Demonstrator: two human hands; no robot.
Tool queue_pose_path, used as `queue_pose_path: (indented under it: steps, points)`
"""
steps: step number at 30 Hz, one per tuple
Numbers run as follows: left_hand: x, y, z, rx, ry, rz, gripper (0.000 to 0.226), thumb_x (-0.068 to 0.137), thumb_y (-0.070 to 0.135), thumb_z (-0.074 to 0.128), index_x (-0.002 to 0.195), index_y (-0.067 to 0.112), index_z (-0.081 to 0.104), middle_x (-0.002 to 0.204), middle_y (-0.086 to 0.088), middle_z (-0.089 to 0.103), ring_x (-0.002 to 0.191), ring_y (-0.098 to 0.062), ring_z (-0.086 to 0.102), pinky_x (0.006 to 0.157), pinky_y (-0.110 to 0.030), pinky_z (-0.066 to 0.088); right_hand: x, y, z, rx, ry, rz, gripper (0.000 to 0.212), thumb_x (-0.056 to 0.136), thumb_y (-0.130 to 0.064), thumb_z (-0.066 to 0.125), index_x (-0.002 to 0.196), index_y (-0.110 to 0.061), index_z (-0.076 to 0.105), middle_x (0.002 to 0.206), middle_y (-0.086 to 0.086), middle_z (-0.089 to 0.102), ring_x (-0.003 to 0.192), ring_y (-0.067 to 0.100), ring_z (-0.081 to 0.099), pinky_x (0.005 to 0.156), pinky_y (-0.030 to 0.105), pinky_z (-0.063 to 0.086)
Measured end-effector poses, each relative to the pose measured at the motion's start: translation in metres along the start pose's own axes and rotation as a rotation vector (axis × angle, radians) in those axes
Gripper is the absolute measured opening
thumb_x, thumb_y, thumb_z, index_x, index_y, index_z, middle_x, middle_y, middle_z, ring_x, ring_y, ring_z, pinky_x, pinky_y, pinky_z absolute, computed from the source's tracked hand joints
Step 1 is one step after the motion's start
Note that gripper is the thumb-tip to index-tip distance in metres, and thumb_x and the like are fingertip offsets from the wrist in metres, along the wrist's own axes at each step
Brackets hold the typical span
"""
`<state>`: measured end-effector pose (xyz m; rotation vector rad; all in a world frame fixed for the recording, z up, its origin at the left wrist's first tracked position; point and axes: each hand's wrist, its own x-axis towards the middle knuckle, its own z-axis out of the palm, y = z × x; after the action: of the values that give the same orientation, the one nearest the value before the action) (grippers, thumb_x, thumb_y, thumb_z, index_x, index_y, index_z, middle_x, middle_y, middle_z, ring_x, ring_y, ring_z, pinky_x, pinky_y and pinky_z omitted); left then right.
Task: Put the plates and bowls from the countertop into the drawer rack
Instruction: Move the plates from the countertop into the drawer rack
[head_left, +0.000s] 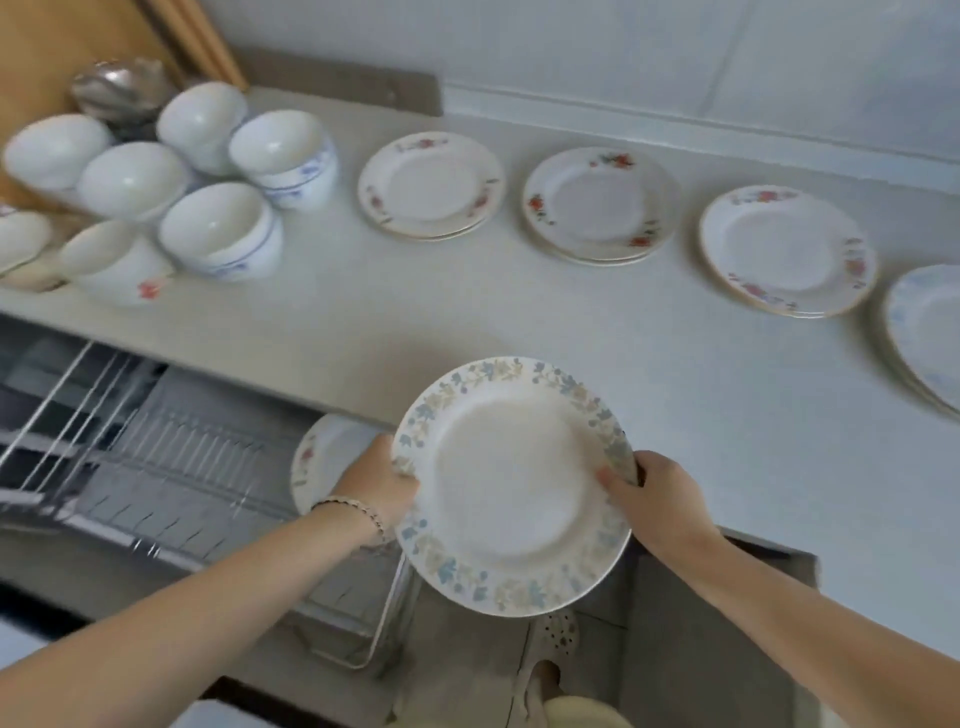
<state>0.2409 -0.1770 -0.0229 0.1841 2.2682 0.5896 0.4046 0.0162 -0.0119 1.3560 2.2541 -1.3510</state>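
Both my hands hold a white plate with a blue and beige flower rim (511, 483) in front of the countertop edge, above the open drawer. My left hand (382, 480) grips its left rim and my right hand (649, 499) grips its right rim. The wire drawer rack (171, 467) lies open at the lower left. One flowered plate (319, 462) stands in it, partly hidden behind my left hand. On the white countertop (519, 322) lie three small stacks of red-flowered plates (431, 184) (600, 205) (787, 249) and a blue-patterned plate (930, 332) at the right edge. Several white bowls (218, 228) are grouped at the left.
A metal bowl (117, 88) sits behind the white bowls beside a wooden board (62, 47). The tiled wall (675, 57) runs along the back of the counter. Below the plate, a slippered foot (550, 660) stands on the grey floor.
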Motion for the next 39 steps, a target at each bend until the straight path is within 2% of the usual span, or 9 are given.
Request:
queue_pose_path:
  steps: [3, 6, 10, 12, 15, 20, 23, 30, 39]
  points:
    - [0.006, -0.061, -0.053, 0.011, 0.003, -0.083, 0.030, 0.087, 0.009, 0.050, 0.117, 0.012, 0.047, 0.114, -0.010, 0.059, 0.104, -0.027, 0.057, 0.082, -0.034, 0.048, -0.011, -0.038, 0.068, -0.019, -0.085, -0.052, 0.019, 0.093, -0.028, 0.053, 0.076, -0.018, 0.055, 0.066, -0.008, 0.056, 0.059, 0.003, 0.052, 0.042, 0.011, 0.033]
    - [0.021, -0.122, -0.097, 0.092, -0.067, -0.168, 0.035, 0.088, 0.007, 0.050, 0.123, 0.008, 0.045, 0.114, -0.010, 0.056, 0.095, -0.023, 0.051, 0.078, -0.030, 0.043, -0.020, -0.064, 0.140, -0.028, -0.141, -0.029, 0.018, 0.092, -0.029, 0.054, 0.079, -0.018, 0.060, 0.070, -0.008, 0.061, 0.062, 0.002, 0.054, 0.042, 0.011, 0.036]
    - [0.049, -0.187, -0.138, 0.179, -0.140, -0.199, 0.011, 0.090, 0.003, 0.045, 0.088, 0.014, 0.047, 0.085, -0.001, 0.051, 0.084, -0.019, 0.051, 0.071, -0.028, 0.045, -0.024, -0.085, 0.225, -0.028, -0.192, 0.073, 0.020, 0.092, -0.029, 0.054, 0.090, -0.011, 0.062, 0.081, -0.002, 0.063, 0.067, 0.005, 0.054, 0.050, 0.015, 0.035]
    - [0.066, -0.210, -0.147, 0.190, -0.174, -0.198, 0.028, 0.090, 0.001, 0.042, 0.070, 0.020, 0.044, 0.077, 0.001, 0.051, 0.078, -0.018, 0.053, 0.069, -0.026, 0.046, -0.022, -0.090, 0.256, -0.040, -0.217, 0.115, 0.018, 0.092, -0.028, 0.054, 0.081, -0.014, 0.058, 0.071, -0.005, 0.058, 0.062, 0.004, 0.052, 0.048, 0.015, 0.033]
    - [0.092, -0.236, -0.144, 0.194, -0.222, -0.229, 0.030, 0.092, 0.004, 0.040, 0.069, 0.022, 0.048, 0.074, 0.002, 0.053, 0.071, -0.016, 0.055, 0.063, -0.026, 0.049, -0.013, -0.088, 0.292, -0.049, -0.233, 0.208, 0.018, 0.092, -0.025, 0.054, 0.087, -0.011, 0.064, 0.072, -0.003, 0.061, 0.061, 0.009, 0.054, 0.048, 0.016, 0.036]
    - [0.146, -0.247, -0.117, 0.171, -0.192, -0.274, 0.028, 0.092, 0.004, 0.043, 0.117, 0.008, 0.055, 0.114, -0.009, 0.062, 0.106, -0.025, 0.061, 0.089, -0.031, 0.050, 0.018, -0.076, 0.331, 0.009, -0.168, 0.420, 0.024, 0.090, -0.018, 0.055, 0.103, -0.001, 0.066, 0.075, 0.005, 0.062, 0.063, 0.019, 0.056, 0.050, 0.023, 0.040]
    - [0.178, -0.240, -0.097, 0.169, -0.159, -0.259, 0.029, 0.093, 0.005, 0.043, 0.120, 0.006, 0.052, 0.121, -0.011, 0.061, 0.110, -0.027, 0.061, 0.090, -0.031, 0.050, 0.047, -0.069, 0.343, 0.013, -0.087, 0.503, 0.025, 0.089, -0.015, 0.053, 0.106, 0.001, 0.062, 0.079, 0.011, 0.060, 0.069, 0.028, 0.056, 0.058, 0.029, 0.042]
    - [0.244, -0.221, -0.065, 0.189, -0.049, -0.261, 0.043, 0.091, 0.003, 0.046, 0.133, 0.006, 0.042, 0.132, -0.020, 0.051, 0.117, -0.035, 0.056, 0.097, -0.041, 0.050, 0.096, -0.070, 0.367, 0.002, 0.139, 0.599, 0.031, 0.093, -0.011, 0.043, 0.114, 0.005, 0.060, 0.114, 0.026, 0.063, 0.114, 0.039, 0.053, 0.093, 0.037, 0.043]
    - [0.261, -0.220, -0.051, 0.211, 0.038, -0.169, 0.043, 0.088, -0.005, 0.042, 0.129, 0.007, 0.047, 0.124, -0.017, 0.058, 0.114, -0.034, 0.057, 0.086, -0.034, 0.048, 0.095, -0.072, 0.393, 0.243, 0.314, 0.647, 0.051, 0.089, 0.001, 0.039, 0.141, -0.001, 0.033, 0.146, 0.016, 0.032, 0.118, 0.034, 0.051, 0.076, 0.026, 0.034]
